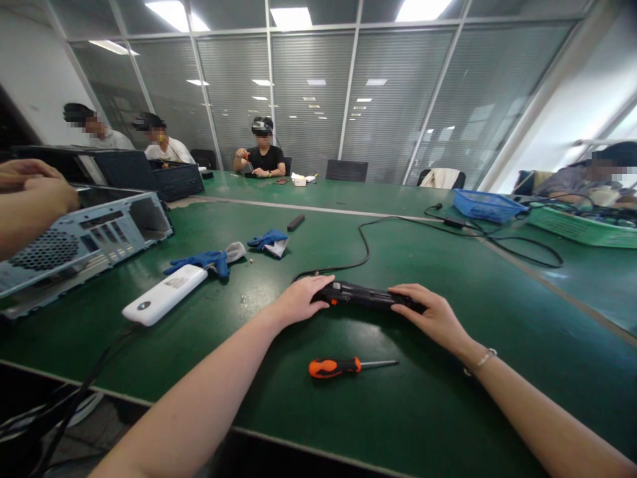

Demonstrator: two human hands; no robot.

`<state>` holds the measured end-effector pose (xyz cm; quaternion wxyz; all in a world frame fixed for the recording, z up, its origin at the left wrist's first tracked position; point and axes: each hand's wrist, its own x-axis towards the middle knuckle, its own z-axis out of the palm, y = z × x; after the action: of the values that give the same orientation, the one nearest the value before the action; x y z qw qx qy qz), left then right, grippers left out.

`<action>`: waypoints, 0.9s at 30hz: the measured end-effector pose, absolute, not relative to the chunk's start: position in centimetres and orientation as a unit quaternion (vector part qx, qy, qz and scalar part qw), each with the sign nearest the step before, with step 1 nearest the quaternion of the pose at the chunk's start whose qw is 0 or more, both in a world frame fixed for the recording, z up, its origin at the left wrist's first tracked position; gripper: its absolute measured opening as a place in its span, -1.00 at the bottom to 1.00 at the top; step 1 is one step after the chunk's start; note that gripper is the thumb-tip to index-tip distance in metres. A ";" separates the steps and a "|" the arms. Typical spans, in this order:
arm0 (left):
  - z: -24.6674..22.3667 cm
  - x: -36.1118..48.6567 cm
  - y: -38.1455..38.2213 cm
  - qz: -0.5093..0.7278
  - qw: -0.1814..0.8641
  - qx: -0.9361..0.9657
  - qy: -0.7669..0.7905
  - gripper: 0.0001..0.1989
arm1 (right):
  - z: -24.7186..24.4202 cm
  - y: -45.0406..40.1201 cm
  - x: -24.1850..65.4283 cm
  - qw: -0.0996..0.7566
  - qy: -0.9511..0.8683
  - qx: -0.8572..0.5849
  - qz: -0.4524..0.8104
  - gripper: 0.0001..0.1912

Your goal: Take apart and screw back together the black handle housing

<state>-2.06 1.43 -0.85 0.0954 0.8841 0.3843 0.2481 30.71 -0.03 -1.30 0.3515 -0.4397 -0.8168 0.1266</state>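
Black corded tool [365, 297] over green tabletop [448, 411], just beyond orange-black screwdriver [334, 368]. Left hand [304, 301]: grip clasping end near cord [367, 245]. Right hand [432, 312]: grip clasping opposite end. White device [162, 300]: grey label [175, 281], dark round emblem [144, 306], lettering too small to read.

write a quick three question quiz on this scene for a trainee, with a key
1. Short answer: What two colours are on the handle of the screwdriver?
2. True or false: the left hand and the right hand are both on the black device.
3. Fill in the blank: on the table, the blue basket sits beside a ____ one.

Key:
1. Orange and black
2. True
3. Green
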 end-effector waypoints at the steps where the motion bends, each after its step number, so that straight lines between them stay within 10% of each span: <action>1: -0.9 -2.1 1.5 0.262 0.107 0.881 0.378 -0.35 | -1.4 -0.1 30.7 0.357 -0.816 -0.439 0.120 -0.62; 27: -0.8 -2.1 1.8 0.289 0.180 0.856 0.388 -0.58 | -1.6 -0.3 30.4 0.338 -0.830 -0.434 0.087 -0.66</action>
<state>-2.13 1.78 -0.84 0.1804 0.8565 0.3879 0.2889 30.45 -0.25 -1.58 0.3384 -0.4339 -0.8305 0.0866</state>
